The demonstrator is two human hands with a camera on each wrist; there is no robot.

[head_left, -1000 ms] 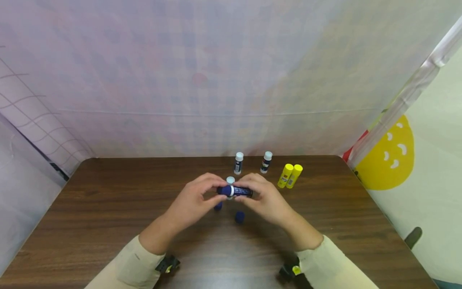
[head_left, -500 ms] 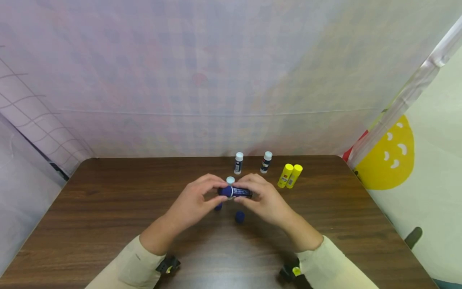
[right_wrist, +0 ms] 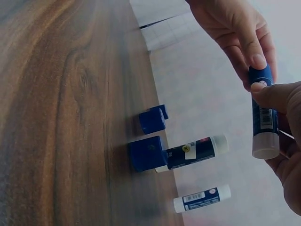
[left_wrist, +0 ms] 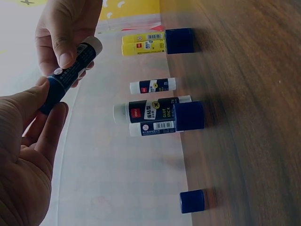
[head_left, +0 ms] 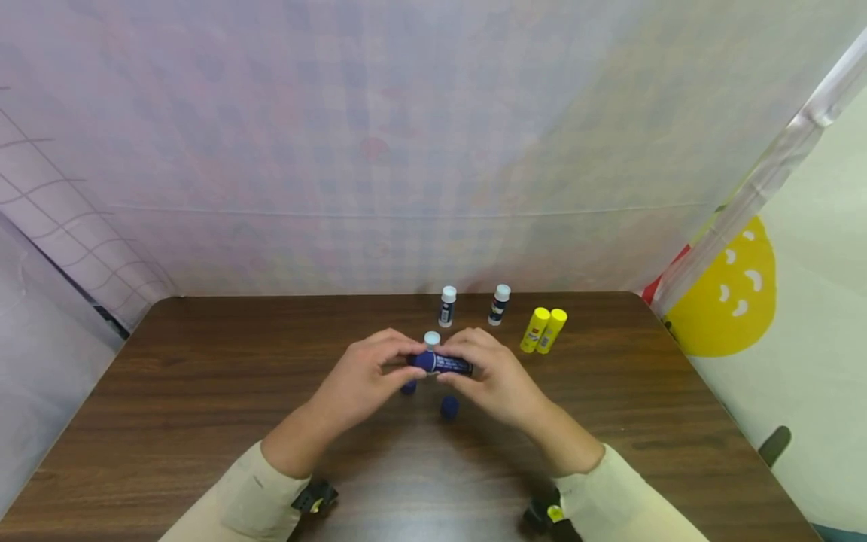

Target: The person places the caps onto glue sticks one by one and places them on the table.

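We find the held glue stick point(head_left: 452, 364) between the two hands, lying almost level above the bench point(head_left: 169, 406), and we take it as our landmark. The left hand point(head_left: 372, 376) has its thumb and fingers clamped on the blue end point(head_left: 423, 361) of this stick. The right hand point(head_left: 493, 373) has its thumb and fingers clamped on the labelled body point(right_wrist: 266, 117), and the white end point(right_wrist: 265, 147) is on that side. We notice a thin pale line between the blue end and the body.

As we judge, the step in hand is to work the blue end against the body; if it is pushed or turned, we cannot tell. The next move, in our opinion, calls for a steady right hand and a small effort of the left fingers, well in line with the stick.

Just beyond the held glue stick we see a larger glue stick point(head_left: 432, 339), partly hidden; further beyond, two small white-topped sticks point(head_left: 445, 306); beyond and to its right, the yellow sticks point(head_left: 536, 331). On its near side are two blue caps point(head_left: 449, 408), apart from each other.
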